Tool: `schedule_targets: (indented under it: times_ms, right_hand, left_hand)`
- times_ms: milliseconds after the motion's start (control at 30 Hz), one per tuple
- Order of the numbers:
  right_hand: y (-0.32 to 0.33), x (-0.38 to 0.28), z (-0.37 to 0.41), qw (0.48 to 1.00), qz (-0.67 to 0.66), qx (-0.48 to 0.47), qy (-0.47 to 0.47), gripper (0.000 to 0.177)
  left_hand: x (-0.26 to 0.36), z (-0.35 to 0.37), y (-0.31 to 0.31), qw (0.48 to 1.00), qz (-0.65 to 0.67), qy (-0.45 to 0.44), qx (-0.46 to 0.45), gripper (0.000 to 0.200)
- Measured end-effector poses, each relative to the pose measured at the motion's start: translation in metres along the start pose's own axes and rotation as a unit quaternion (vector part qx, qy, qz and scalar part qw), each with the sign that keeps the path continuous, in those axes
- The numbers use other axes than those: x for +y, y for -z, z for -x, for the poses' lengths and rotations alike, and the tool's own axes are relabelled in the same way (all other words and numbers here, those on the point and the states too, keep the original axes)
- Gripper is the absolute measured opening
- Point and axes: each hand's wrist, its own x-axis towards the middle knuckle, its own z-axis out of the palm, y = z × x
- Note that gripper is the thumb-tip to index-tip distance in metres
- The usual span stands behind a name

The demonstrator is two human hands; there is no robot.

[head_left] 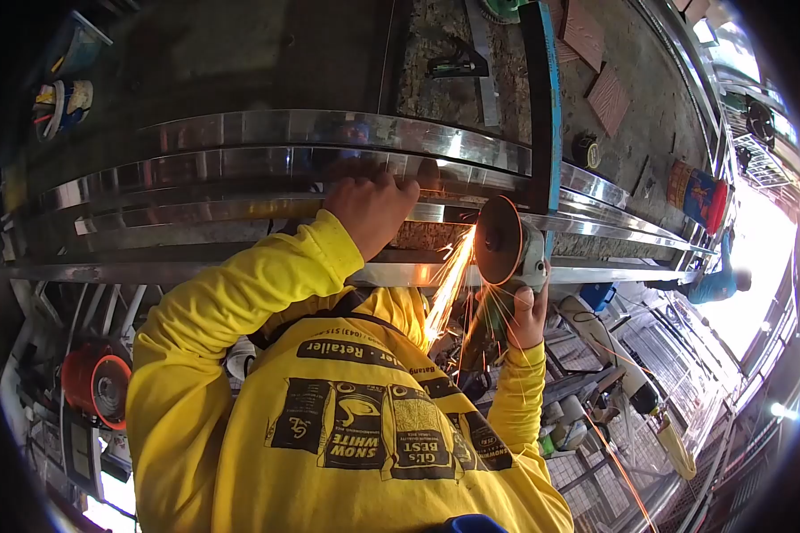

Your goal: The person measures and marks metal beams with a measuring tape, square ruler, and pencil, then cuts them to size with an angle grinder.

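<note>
My right hand (pixel 528 316) is wrapped round the body of an angle grinder (pixel 532 258). Its reddish-brown disc (pixel 499 240) meets a shiny metal tube (pixel 284 208), and orange sparks (pixel 452 289) spray down toward my yellow shirt (pixel 356 462). My left hand (pixel 372 210) is closed over the metal tubes just left of the disc, its fingers curled over the far side and partly hidden. Beyond it more long metal tubes (pixel 240 160) lie side by side. A dark bar with a blue edge (pixel 542 107) crosses them to the right of my left hand.
A square-like tool (pixel 460 66) and a green tool (pixel 504 7) lie at the top. Brown tiles (pixel 608 99), a tape measure (pixel 586 151) and a red-and-blue container (pixel 698 195) are to the right. An orange reel (pixel 98 384) stands lower left. Another person (pixel 718 282) is far right.
</note>
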Motion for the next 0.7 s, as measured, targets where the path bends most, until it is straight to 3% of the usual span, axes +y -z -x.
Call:
schedule_targets:
  times_ms: [133,367,467,700]
  right_hand:
    - [-0.001,-0.006,0.001,0.998,-0.028,-0.032,-0.035,0.101]
    - [-0.004,-0.003,-0.004,0.998,0.042,0.009,0.041,0.097]
    - [-0.008,-0.008,0.0,0.998,-0.06,-0.009,-0.013,0.094]
    - [-0.009,-0.006,0.001,0.999,0.008,0.022,0.024,0.097]
  left_hand:
    - [0.0,-0.002,0.003,1.0,-0.003,0.003,-0.015,0.018]
    - [0.001,0.0,0.001,1.0,0.001,0.004,-0.01,0.011]
    - [0.001,0.001,0.001,1.0,0.005,0.005,-0.016,0.012]
    - [0.0,-0.001,0.004,0.999,0.005,0.001,-0.034,0.023]
